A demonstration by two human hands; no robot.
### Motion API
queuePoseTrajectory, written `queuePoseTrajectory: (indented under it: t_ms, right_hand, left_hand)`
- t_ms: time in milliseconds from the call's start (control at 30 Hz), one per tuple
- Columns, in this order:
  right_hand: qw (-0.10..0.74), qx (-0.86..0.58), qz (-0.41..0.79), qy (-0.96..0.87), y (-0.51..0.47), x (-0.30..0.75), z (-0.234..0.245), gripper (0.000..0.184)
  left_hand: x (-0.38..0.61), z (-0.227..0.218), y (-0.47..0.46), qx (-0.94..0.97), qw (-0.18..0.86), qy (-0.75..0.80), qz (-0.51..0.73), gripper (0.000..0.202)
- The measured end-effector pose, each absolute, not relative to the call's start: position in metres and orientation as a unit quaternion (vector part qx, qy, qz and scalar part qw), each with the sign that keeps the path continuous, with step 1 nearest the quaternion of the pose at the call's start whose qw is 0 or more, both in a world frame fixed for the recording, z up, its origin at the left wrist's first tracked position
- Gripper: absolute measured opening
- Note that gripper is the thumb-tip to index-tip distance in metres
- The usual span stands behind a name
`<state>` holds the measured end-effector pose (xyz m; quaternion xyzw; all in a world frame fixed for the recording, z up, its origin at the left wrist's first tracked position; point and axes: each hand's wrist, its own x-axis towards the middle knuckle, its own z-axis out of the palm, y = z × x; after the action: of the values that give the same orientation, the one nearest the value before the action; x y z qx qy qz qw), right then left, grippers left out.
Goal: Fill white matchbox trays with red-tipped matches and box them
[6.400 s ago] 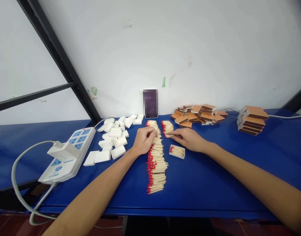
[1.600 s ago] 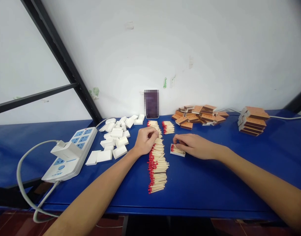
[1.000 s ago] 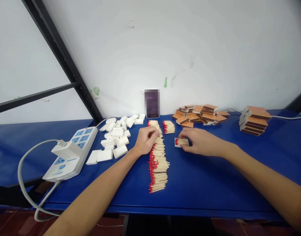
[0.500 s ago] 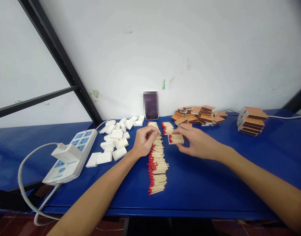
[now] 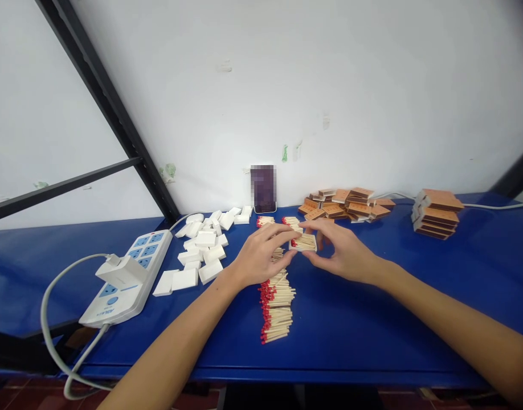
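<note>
A small white matchbox tray filled with matches is held just above the blue table, pinched between both hands. My right hand grips its right side and far edge. My left hand has its fingers curled against the tray's left end. Below my hands a long row of red-tipped matches runs toward me. A smaller bunch of matches lies just beyond the tray.
White empty trays lie in a heap at the left, beside a white power strip with a grey cable. Orange matchbox sleeves are piled at the back, with another stack at the right. A dark phone leans on the wall.
My right hand picked the filled tray off the table and carried it up and left. My left hand left the row of matches and came to the tray's left end.
</note>
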<state>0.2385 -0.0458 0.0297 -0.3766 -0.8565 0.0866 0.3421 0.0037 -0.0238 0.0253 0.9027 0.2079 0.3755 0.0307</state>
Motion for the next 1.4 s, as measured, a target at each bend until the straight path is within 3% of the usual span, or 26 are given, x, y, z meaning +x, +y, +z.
queuePoseTrajectory:
  t_ms: [100, 167, 333, 433, 533, 800, 1033, 1400]
  right_hand:
    - [0.313, -0.369, 0.153, -0.862, -0.042, 0.246, 0.037, 0.052]
    - [0.312, -0.386, 0.182, -0.849, -0.033, 0.256, 0.039, 0.042]
    - [0.231, -0.53, -0.03, -0.815, -0.001, 0.286, 0.019, 0.032]
    - [0.155, -0.551, -0.038, -0.819, 0.01, 0.295, 0.006, 0.036]
    - [0.131, -0.565, -0.048, -0.813, 0.012, 0.295, 0.003, 0.034]
    - [0.14, -0.549, -0.005, -0.824, 0.0, 0.284, 0.019, 0.012]
    - [0.241, -0.387, 0.081, -0.886, -0.033, 0.259, 0.041, 0.027]
    - [0.355, -0.386, 0.07, -0.848, -0.034, 0.253, 0.038, 0.025]
  left_hand:
    - [0.003, 0.023, -0.022, 0.904, 0.023, 0.208, 0.372, 0.021]
    - [0.002, 0.023, -0.021, 0.904, 0.027, 0.213, 0.37, 0.02]
    - [0.0, 0.025, -0.021, 0.883, 0.054, 0.224, 0.409, 0.02]
    - [-0.001, 0.026, -0.021, 0.873, 0.063, 0.225, 0.427, 0.021]
    - [0.0, 0.024, -0.02, 0.872, 0.061, 0.229, 0.428, 0.021]
    - [0.0, 0.02, -0.018, 0.875, 0.044, 0.219, 0.43, 0.021]
    - [0.0, 0.019, -0.017, 0.875, 0.034, 0.229, 0.425, 0.025]
    - [-0.002, 0.023, -0.016, 0.868, 0.045, 0.237, 0.434, 0.026]
